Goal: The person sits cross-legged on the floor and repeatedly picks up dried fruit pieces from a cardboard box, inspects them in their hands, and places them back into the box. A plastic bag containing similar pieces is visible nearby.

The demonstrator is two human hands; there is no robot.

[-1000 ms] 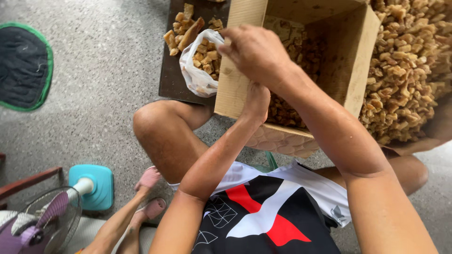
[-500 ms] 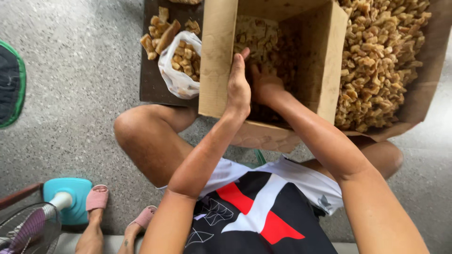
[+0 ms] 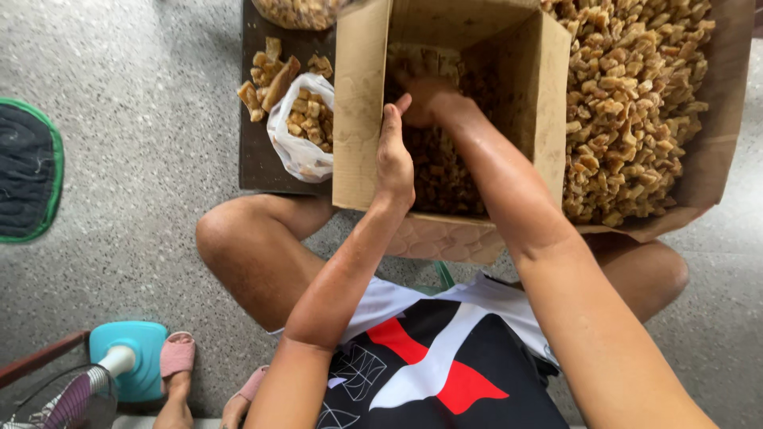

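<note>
While hands dig inside, brown box (image 3: 358, 119) stands open.

Brown cardboard box (image 3: 358, 111); golden-brown snack pieces (image 3: 628, 103); white plastic bag (image 3: 296, 151); speckled grey floor (image 3: 119, 95); dark, perhaps black, green-edged mat (image 3: 28, 171), left.

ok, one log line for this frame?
left hand: resting on box edge | right hand: inside box, in snack pieces | filled bag: beside box

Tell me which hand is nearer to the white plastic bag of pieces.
Left. The left hand rests at the cardboard box wall, just right of the white plastic bag. The right hand is farther right, deep inside the box among the pieces.
</note>
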